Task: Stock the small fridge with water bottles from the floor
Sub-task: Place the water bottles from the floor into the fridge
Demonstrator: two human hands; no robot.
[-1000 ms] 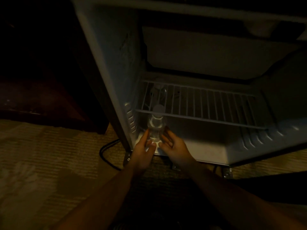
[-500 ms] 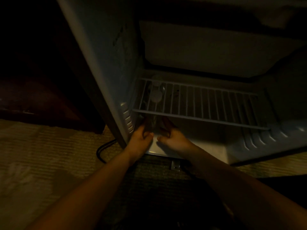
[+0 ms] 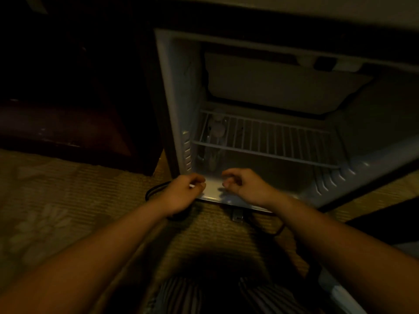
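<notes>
Lower centre, the left hand point(image 3: 184, 191) hovers at the fridge point(image 3: 172, 98) lip, fingers loosely curled on nothing I can make out. Two bottles point(image 3: 218, 130), judging by two pale caps, stand tucked in the left back corner under the one shelf point(image 3: 272, 141), probably to leave room rightward. The right hand point(image 3: 243, 185) is likewise loosely curled and empty.

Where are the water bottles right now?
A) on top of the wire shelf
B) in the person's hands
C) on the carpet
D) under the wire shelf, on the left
D: the water bottles stand by the fridge's left wall, caps showing through the wire shelf above them; the left hand and right hand hold nothing.
</notes>
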